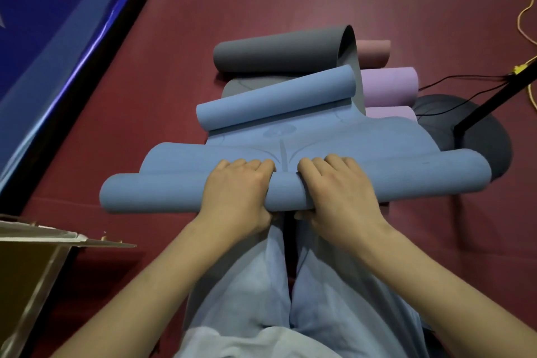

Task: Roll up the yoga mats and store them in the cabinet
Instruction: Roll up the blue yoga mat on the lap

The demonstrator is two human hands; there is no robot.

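Note:
A blue yoga mat (363, 139) lies on the red floor in front of my knees, rolled at its near end into a thick tube and curled up at its far end. My left hand (238, 186) and my right hand (334, 186) both grip the near roll at its middle, fingers over the top and thumbs underneath. Beyond it lies a grey mat (279, 51), partly curled. A purple mat (389, 87) and a pink mat (373, 52) show at the back right, mostly hidden behind the grey and blue ones.
An open cardboard box (32, 264) stands at the lower left. A blue padded wall (58, 23) with a black edge runs along the left. A black stand on a round dark base (479, 125), black cables and a yellow cord (523, 17) are at the right.

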